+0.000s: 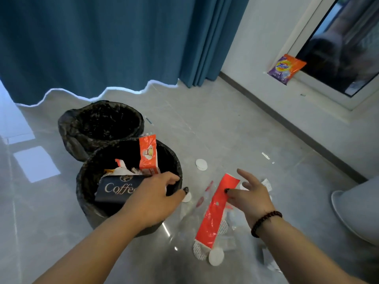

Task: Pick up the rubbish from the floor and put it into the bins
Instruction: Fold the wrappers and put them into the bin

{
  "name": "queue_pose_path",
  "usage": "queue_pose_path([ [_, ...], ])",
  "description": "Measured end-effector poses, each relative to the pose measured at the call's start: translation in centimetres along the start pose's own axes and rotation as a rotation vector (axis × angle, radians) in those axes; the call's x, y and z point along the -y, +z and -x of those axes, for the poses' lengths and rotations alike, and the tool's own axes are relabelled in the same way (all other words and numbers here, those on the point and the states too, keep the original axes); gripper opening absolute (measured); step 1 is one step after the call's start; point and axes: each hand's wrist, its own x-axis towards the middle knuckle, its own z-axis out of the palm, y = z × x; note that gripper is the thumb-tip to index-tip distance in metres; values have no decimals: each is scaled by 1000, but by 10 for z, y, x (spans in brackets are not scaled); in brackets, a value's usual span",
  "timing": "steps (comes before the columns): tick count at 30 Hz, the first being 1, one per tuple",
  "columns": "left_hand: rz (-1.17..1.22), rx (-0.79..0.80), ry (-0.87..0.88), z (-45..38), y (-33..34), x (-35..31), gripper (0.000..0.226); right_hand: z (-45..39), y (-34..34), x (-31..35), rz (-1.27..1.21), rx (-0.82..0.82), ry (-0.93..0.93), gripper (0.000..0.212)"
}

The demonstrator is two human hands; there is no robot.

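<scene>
Two round bins with black liners stand side by side. The far bin point(67, 124) looks empty. The near bin point(84, 187) holds a dark "Coffee" bag point(117, 189) and an upright orange packet point(147, 154). My left hand point(158, 193) hovers over the near bin's right rim, its fingers loosely bent with nothing between them. To the right, my right hand point(250, 193) pinches the top of a long red plastic wrapper point(213, 214), the thumb on its face and the index finger stretched out. The wrapper's lower end hangs over the littered floor.
White round pads point(201, 164) point(215, 256), a red stick in a clear wrap point(205, 193) and crumpled white paper point(266, 183) lie on the grey tiles. A Tide bag point(287, 68) leans on the window sill. A blue curtain point(102, 48) hangs behind the bins; a pale rounded object point(356, 212) stands at the right.
</scene>
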Motion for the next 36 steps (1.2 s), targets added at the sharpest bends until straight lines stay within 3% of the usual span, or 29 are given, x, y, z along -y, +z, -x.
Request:
queue_pose_path([
  [4,322,161,-101,9,4,-1,67,24,20,28,-402,112,54,59],
  [7,527,180,-145,9,-2,0,87,30,41,38,-443,196,32,60],
  [11,506,116,-145,12,-12,12,64,24,53,42,-455,252,72,57],
  [16,543,182,-153,26,-16,10,88,25,59,45,-635,457,232,36],
  [20,569,153,-161,22,-15,-2,59,28,57,39,-662,526,216,34],
  [24,413,61,-182,12,-19,4,32,21,47,38,-480,401,121,39],
  [28,316,99,-103,10,-30,13,29,13,39,37,79,250,-303,53],
  [31,340,176,-95,14,-35,13,35,15,37,38,206,439,-503,40],
  [33,411,197,-132,17,-41,12,32,17,35,39,245,570,-545,30],
  [36,546,120,-146,21,-51,11,27,16,35,40,252,640,-547,22],
])
